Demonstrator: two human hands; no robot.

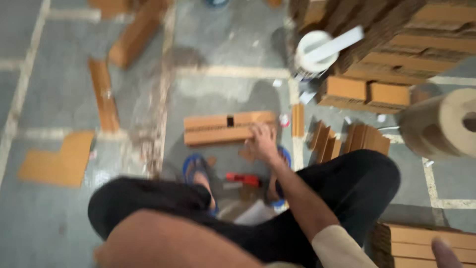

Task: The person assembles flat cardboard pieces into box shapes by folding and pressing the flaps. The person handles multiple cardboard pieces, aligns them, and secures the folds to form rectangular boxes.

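My right hand (261, 142) reaches forward between my knees. Its fingers lie over the right near edge of a flat stack of brown cardboard pieces (218, 128) on the floor. The picture is blurred, so the exact grip is unclear. A bare forearm (168, 243) fills the lower left; my left hand itself is out of view. A red-handled tool (243, 178) lies on the floor between my feet in blue sandals (194, 166). My legs in black trousers (357, 183) frame the spot.
Cardboard strips (103, 94) and a flat sheet (59, 159) lie on the grey floor at left. Folded cardboard pieces (347, 140), small boxes (367, 94), a tall stack (421, 39), a white tape roll (315, 52) and a brown paper roll (441, 126) stand at right. A fingertip (444, 252) shows over another stack (426, 238).
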